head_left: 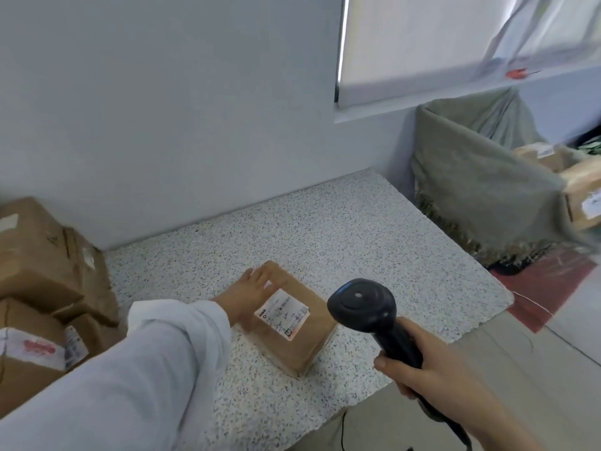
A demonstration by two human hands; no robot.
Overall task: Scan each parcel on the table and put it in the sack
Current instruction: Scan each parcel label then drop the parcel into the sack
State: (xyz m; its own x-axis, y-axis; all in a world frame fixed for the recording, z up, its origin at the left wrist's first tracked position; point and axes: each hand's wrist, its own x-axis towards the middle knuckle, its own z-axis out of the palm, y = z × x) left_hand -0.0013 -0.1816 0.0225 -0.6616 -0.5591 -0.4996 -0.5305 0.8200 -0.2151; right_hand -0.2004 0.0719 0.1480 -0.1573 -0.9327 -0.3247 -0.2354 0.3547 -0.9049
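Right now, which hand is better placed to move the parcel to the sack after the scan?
Left, probably. The left hand lies on the parcel, while the right hand grips the scanner. The sack stands to the right, so it must reach across.

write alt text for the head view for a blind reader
A right hand grips a black scanner pointed toward the label of a brown parcel on a speckled table, with the left hand resting on it. Cardboard boxes are stacked at the left; a grey-green sack with parcels in it stands to the right.
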